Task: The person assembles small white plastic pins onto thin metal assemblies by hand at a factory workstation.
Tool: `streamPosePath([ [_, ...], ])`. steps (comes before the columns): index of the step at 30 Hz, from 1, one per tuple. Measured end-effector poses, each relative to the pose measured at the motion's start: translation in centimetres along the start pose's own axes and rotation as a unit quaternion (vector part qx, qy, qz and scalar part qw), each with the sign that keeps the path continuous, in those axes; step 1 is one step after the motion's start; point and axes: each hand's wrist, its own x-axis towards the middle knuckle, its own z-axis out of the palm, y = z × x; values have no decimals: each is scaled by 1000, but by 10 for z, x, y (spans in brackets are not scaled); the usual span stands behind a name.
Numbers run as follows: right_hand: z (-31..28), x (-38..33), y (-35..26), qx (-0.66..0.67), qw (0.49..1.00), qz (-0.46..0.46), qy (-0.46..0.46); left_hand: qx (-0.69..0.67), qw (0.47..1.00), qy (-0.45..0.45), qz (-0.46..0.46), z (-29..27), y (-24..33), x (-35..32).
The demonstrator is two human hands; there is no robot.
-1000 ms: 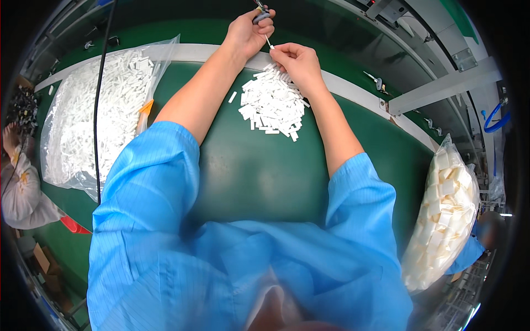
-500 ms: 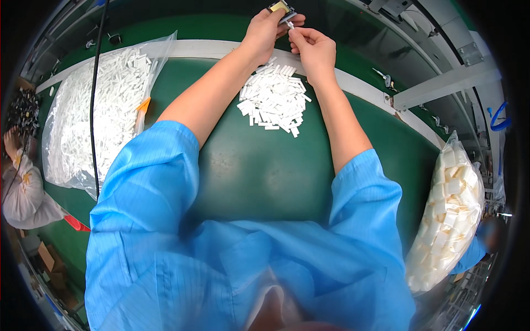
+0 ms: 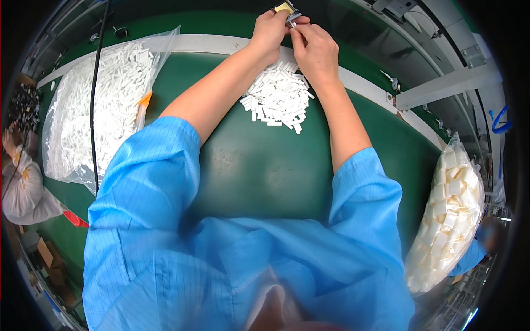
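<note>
Both hands are meeting at the green table's (image 3: 265, 171) far edge: the left hand (image 3: 269, 30) is pinching a small yellow-and-metal part (image 3: 287, 9) (steadying it), the right hand's (image 3: 316, 48) fingertips gripping its end, above the pile of white pieces (image 3: 277, 97).

Both hands (image 3: 295, 33) pinch a small part (image 3: 287, 10) above white pieces (image 3: 279, 98).

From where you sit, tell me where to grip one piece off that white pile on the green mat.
Take a strip at the pile's near edge, where a few lie loose and flat on the green mat. Pinch across the narrow sides from above, coming from your side: the pieces look long and thin, and those in the middle overlap. Both the left hand and the right hand are beyond the pile, occupied with a small part.
</note>
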Motion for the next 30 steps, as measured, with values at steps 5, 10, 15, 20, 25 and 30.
streamPosePath([
  [5, -3, 3, -4, 30, 998, 44, -43, 27, 999, 15, -42, -2, 18, 11],
  [10, -3, 4, -8, 118, 967, 12, -225, 494, 858, 26, 142, -20, 55, 8],
  [15, -11, 5, -16, 129, 940, -25, -315, 636, 759, -35, 135, -45, 35, 18],
  [20, -16, 12, -24, 76, 936, -66, -337, 677, 708, -100, 174, -57, 13, 18],
  [25, -21, 16, -29, 33, 931, -13, -364, 720, 645, -121, 225, -42, 9, 6],
  [30, -24, 19, -31, 51, 920, 25, -387, 723, 637, -74, 256, -40, 10, 1],
])
